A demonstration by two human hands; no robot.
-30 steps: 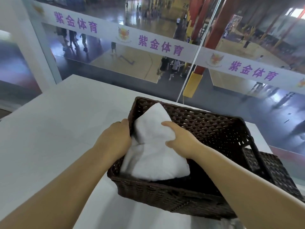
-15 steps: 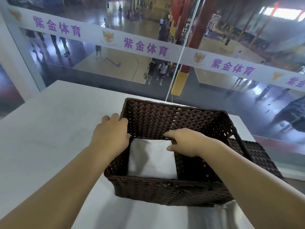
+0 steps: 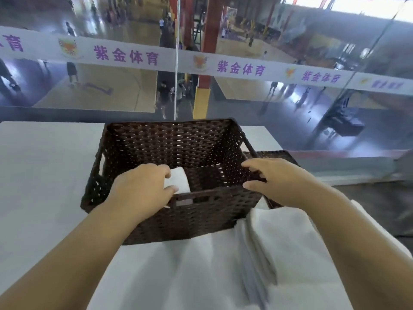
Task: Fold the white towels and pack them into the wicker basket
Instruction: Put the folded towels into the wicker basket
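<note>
A dark brown wicker basket [image 3: 201, 144] stands on the white table [image 3: 44, 166] in the middle of the view. A folded white towel [image 3: 180, 181] lies low inside it at the near left, mostly hidden by my left hand [image 3: 140, 189], whose fingers and thumb pinch its edge. My right hand [image 3: 277, 180] curls its fingers and thumb round the basket's right rim near the front corner. A loose pile of white towels [image 3: 279, 238] lies on the table in front of the basket, under my right forearm.
A second piece of brown wicker [image 3: 276, 155] sits behind my right hand, against the basket's right side. The table's far edge meets a glass wall [image 3: 245, 70] with a white banner strip. The table's right edge is close to the towel pile.
The towel went from standing above the rim to lying down inside the basket. My left hand moved from the left rim onto the towel, and my right hand shifted to the right rim.
</note>
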